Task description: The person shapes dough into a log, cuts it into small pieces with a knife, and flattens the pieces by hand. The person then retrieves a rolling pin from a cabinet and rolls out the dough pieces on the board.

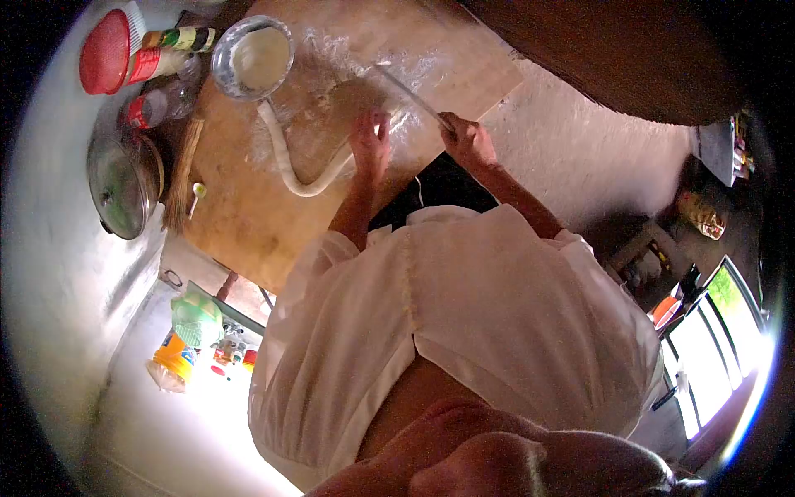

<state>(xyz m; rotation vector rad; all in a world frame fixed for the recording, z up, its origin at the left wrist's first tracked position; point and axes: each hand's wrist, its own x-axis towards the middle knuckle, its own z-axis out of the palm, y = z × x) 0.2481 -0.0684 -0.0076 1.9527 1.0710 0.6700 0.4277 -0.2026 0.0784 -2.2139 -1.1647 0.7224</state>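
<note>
A long rope of dough [286,166] curves across the floury wooden board, from below the metal bowl toward my left hand. My left hand [371,147] is closed at the rope's near end, its fingers bent over the dough. In my right hand [470,142] is a long knife [411,95], gripped by its handle. The blade slants up and left over the flour, apart from my left hand. White flour [331,54] is smeared around the blade's tip. The metal bowl [222,70] at the board's far left holds something pale.
The wooden board [240,224] fills the upper middle. Along its left edge stand a red-lidded container [106,51], bottles [178,39], a glass pot lid [118,186] and a straw brush [184,178]. A small spoon [197,197] lies near the brush.
</note>
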